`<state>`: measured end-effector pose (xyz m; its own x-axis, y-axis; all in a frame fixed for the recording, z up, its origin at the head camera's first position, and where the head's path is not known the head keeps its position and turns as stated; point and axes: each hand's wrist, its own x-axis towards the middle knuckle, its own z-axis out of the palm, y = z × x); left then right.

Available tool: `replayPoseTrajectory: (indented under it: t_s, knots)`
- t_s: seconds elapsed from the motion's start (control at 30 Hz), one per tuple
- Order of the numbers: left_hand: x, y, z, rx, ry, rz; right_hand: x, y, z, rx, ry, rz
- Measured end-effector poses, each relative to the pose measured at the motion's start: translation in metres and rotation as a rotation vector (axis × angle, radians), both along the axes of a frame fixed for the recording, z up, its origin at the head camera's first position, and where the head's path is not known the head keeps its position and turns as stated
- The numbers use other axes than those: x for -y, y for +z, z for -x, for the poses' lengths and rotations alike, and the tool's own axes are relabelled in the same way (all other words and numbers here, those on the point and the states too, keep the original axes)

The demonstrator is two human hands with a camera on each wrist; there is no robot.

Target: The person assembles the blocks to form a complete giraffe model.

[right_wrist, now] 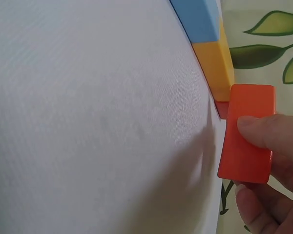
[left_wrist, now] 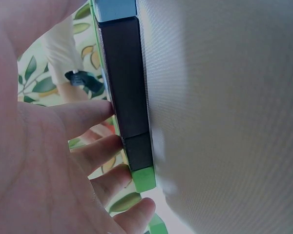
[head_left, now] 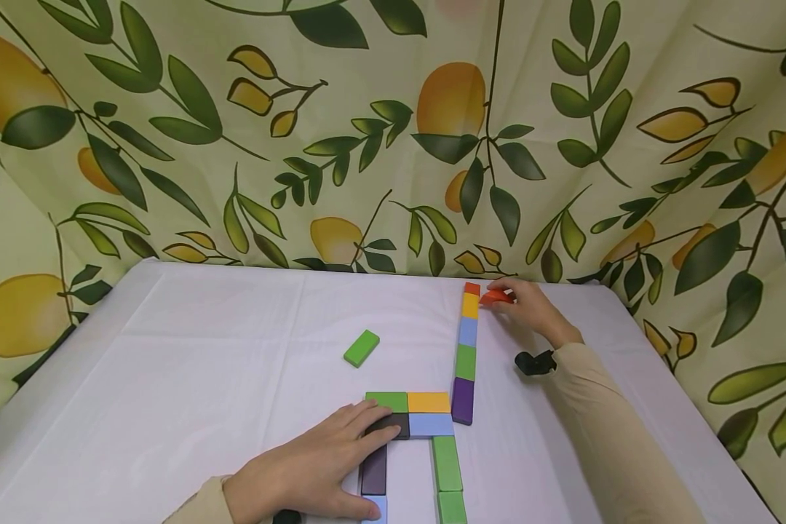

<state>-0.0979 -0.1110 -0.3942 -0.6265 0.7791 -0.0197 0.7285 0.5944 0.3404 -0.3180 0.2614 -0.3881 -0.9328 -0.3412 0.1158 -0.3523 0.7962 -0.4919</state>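
In the head view my right hand (head_left: pixel 530 309) pinches a red-orange block (right_wrist: pixel 246 141) between thumb and fingers, raised beside the far end of a straight row. That row runs from a purple block (head_left: pixel 462 400) through green (head_left: pixel 466 362), blue (head_left: pixel 468 332) and yellow (head_left: pixel 470 306) blocks to a red block (head_left: pixel 472 288). My left hand (head_left: pixel 321 462) lies with spread fingers over a second arrangement, its fingertips on a black block (head_left: pixel 401 424) and its thumb at a light blue block (head_left: pixel 383 509). Beneath the hand is a dark block (head_left: pixel 374 471).
The second arrangement also has a green block (head_left: pixel 386 399), a yellow block (head_left: pixel 429 402), a blue block (head_left: pixel 431 425) and a green side column (head_left: pixel 447 463). A loose green block (head_left: pixel 362 348) lies on the white tablecloth (head_left: pixel 203 364). A leaf-patterned curtain (head_left: pixel 367 182) hangs behind.
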Motion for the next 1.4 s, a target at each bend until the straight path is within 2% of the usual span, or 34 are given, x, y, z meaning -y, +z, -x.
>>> replayPoseTrajectory:
  t_s: [0.33, 0.5, 0.8, 1.4]
  knots:
    - [0.0, 0.0, 0.0, -0.003, 0.0, 0.0, -0.004, -0.007, 0.004, 0.037, -0.016, -0.018]
    - [-0.001, 0.0, 0.0, 0.015, 0.004, 0.001, -0.006, -0.01, 0.005, 0.066, -0.066, -0.018]
    - [-0.001, 0.0, 0.0, 0.024, 0.005, -0.002, -0.004, -0.009, 0.01, 0.086, -0.127, -0.021]
    - [-0.001, 0.0, 0.001, 0.021, 0.008, 0.002, 0.001, -0.006, 0.017, 0.118, -0.157, -0.025]
